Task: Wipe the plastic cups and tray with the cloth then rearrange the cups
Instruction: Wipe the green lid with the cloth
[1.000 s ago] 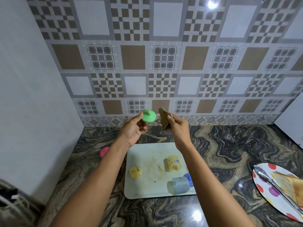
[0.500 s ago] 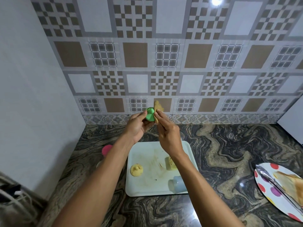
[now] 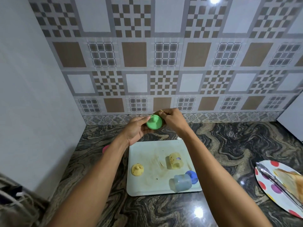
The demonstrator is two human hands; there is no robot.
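My left hand holds a small green plastic cup piece above the far edge of the tray. My right hand pinches a brown cloth pressed against the green piece; the cloth is mostly hidden behind it. On the smeared white tray lie a yellow lid, a yellow cup on its side, and a clear blue cup on its side with a blue lid touching it.
A pink piece sits on the marble counter left of the tray, partly behind my left forearm. A polka-dot plate with metal tongs and toast lies at the right. Walls close the back and left.
My hands came together: the cloth moved from beside the green piece onto it. The green piece turned so its knob side faces me. Both hands dropped slightly lower.
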